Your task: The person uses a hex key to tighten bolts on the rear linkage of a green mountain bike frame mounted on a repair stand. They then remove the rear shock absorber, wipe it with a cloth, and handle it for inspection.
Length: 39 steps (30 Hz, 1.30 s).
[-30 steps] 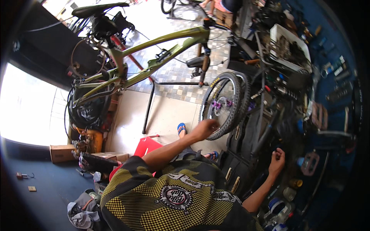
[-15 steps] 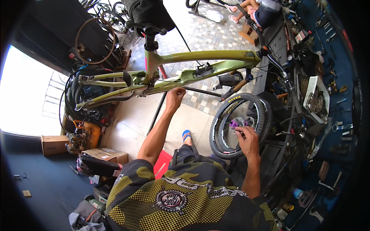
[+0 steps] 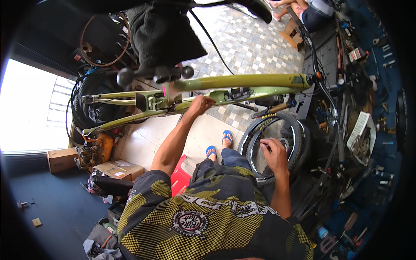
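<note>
1. Here's the green bike frame point(image 3: 242, 82), raised above the floor, crossing right in front of me; everything else gets placed from it.
2. My left hand point(image 3: 199, 106) is up at its lower tube, fingers bent in close to the metal. Whether they touch it or pinch something small, I can't tell.
3. My right hand point(image 3: 275, 157) hangs on the near side of the frame's front half, over the pair of wheels point(image 3: 297, 138), thumb and fingers curled near each other. The pads are partly hidden, so I can't say if anything's between them.
4. State of play: the wheels stand apart from the frame, below its front end, and I see none between its rear stays. The handlebar point(image 3: 315, 56) and fork point(image 3: 277, 109) are on. By my judgement it's a half-built bike; any finer progress doesn't show.
5. Underfoot, on the frame's near side: plain pale tiles, my blue sandals point(image 3: 210, 151), a red stool point(image 3: 178, 177). Beyond the frame, the floor turns to small mosaic tiles point(image 3: 242, 39).
6. Out wider: cardboard box point(image 3: 63, 160) near-left of the frame, bright window point(image 3: 30, 104) past its rear end, white tray point(image 3: 363, 125) and tool-hung wall beyond its front end, and another person point(image 3: 320, 15) seated past its far front corner.
</note>
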Available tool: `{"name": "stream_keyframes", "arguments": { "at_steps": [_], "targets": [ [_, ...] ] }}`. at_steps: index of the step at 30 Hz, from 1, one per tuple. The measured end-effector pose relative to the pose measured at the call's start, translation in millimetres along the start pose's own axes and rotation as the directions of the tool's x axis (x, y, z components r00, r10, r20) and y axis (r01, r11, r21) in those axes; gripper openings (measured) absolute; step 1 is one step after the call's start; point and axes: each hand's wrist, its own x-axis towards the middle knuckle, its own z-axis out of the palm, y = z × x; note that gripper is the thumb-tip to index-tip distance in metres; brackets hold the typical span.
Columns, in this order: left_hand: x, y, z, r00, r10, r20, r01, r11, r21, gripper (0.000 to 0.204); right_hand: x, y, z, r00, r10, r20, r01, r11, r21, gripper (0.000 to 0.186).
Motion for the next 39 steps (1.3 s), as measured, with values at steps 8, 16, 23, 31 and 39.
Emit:
{"name": "stream_keyframes", "arguments": {
  "at_steps": [8,16,23,31,39],
  "targets": [
    [-8,12,-4,0.985,0.161,0.062,-0.17,0.964,0.207,0.029,117,-3,16,0.936,-0.338,0.098,0.34,0.941,0.002,0.01],
    [-24,18,22,0.985,0.018,-0.174,-0.017,1.0,0.009,0.026,211,-13,112,0.798,-0.56,0.222,0.588,0.804,-0.085,0.013],
    [-30,30,40,0.963,-0.063,-0.26,0.042,0.996,-0.082,0.033,267,-6,198,0.759,-0.569,0.317,0.649,0.703,-0.292,0.021],
    [-41,32,40,0.957,-0.101,-0.272,0.076,0.992,-0.099,0.037,274,-8,204,0.672,-0.637,0.377,0.74,0.568,-0.36,0.022],
    [-39,30,30,0.972,-0.069,-0.224,0.064,0.998,-0.029,0.033,273,-20,198,0.768,-0.442,0.463,0.627,0.666,-0.404,0.021]
  ]
}}
